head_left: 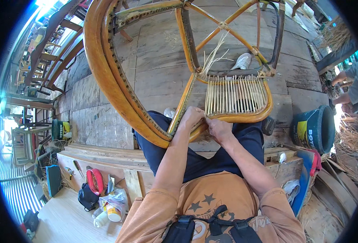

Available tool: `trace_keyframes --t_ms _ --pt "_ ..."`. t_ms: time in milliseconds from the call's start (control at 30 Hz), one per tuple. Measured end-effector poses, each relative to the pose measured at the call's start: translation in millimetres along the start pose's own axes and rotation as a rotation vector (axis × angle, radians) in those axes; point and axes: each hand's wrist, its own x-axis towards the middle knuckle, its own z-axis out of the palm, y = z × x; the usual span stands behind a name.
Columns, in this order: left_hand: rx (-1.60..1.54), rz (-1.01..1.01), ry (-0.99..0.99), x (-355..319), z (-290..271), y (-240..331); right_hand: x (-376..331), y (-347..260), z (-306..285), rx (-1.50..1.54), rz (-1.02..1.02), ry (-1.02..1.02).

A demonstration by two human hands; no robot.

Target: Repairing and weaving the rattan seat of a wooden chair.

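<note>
A rattan chair frame (136, 108) with thick, glossy, honey-brown curved poles lies tipped across my lap. Pale rattan strands (235, 95) are strung side by side over one small panel of it, and a bunch of loose strand ends (215, 58) sticks up beyond the panel. At the panel's near left corner, my left hand (192, 117) is closed, its fingers pinching a pale strand by the pole. Close beside it, my right hand (219, 128) is also closed, thumb and fingers at the same strand. Most of that strand is hidden by the fingers.
Wooden boards (158, 52) make up the floor. A dark bucket (315, 127) stands at right, a smaller one (60, 129) at left. Bags and bottles (113, 208) lie on a pale surface at lower left. Chair frames (51, 52) stand far left; another person (353, 85) is at far right.
</note>
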Motion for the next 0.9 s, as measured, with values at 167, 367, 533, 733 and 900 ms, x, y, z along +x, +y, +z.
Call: trace_keyframes --t_ms 167,367,533,733,900 --pt "-0.013 -0.088 -0.008 6 -3 5 1 0 4 0.060 -0.004 0.044" --pt "-0.123 -0.130 -0.044 9 0 5 0 -4 1 0.054 0.037 -0.005" --pt "-0.011 -0.172 -0.055 3 -1 15 -3 -3 -2 0.052 0.054 -0.044" --pt "-0.036 -0.162 -0.081 17 -2 -5 -4 -10 -11 0.096 0.095 -0.072" --pt "-0.045 -0.150 -0.064 9 -1 4 -6 -9 -13 0.102 0.110 -0.122"
